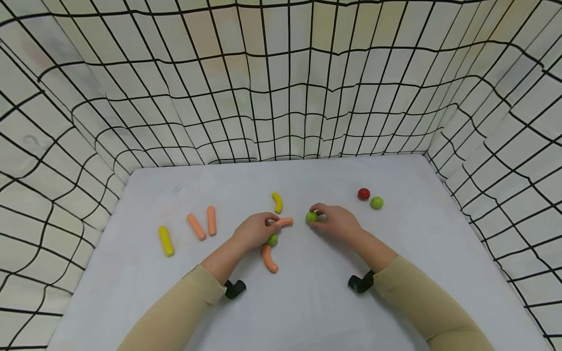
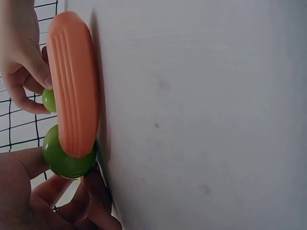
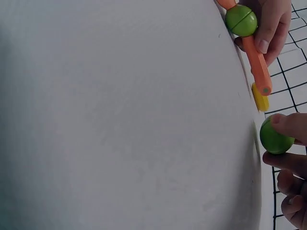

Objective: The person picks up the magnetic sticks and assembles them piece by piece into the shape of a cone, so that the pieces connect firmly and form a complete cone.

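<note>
My left hand [image 1: 256,230] pinches a short orange stick [image 1: 285,222] between thumb and fingers, close beside a grooved green ball [image 1: 272,240]. A curved orange stick [image 1: 269,259] meets that ball on the near side, its end overlapping the ball in the left wrist view. In the right wrist view, ball [image 3: 241,20] and held stick [image 3: 259,69] form a line. My right hand [image 1: 335,221] pinches another green ball [image 1: 311,217] between thumb and fingertips, a little right of the held stick's free end.
Beyond the hands lies a curved yellow piece [image 1: 277,202]. To the left are two orange sticks [image 1: 211,221] and a yellow stick [image 1: 166,241]. A red ball [image 1: 363,194] and a green ball [image 1: 376,203] sit at the right. Black netting [image 1: 290,107] surrounds the white table [image 1: 307,302].
</note>
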The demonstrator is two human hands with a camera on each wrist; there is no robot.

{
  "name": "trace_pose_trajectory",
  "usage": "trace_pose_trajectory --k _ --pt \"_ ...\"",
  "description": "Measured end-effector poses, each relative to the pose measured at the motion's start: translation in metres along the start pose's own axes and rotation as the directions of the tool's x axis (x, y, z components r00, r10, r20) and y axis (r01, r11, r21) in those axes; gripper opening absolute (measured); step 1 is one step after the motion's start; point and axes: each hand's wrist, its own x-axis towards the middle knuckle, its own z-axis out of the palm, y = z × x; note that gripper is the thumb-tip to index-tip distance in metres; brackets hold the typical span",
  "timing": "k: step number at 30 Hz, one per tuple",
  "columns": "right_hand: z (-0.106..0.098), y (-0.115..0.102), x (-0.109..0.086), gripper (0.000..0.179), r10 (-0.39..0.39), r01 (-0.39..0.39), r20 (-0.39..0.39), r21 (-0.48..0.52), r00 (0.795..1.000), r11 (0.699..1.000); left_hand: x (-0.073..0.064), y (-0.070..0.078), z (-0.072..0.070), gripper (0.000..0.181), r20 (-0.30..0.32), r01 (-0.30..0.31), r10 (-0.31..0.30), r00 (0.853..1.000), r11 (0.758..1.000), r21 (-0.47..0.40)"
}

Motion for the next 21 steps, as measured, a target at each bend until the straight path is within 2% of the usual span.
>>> trace_pose_trajectory --k 9,21 --pt "0.008 -0.012 0.004 0.041 -0.065 0.065 0.004 -0.037 0.998 0.997 -0.001 0.002 0.0 0.037 -0.003 0.013 -0.013 1.0 1.0 -0.006" --pt "0.014 -0.024 0.01 0.041 -0.061 0.062 0.02 -0.06 0.998 0.996 0.001 0.003 0.0 0.035 0.006 0.026 -0.026 1.0 0.999 -0.027"
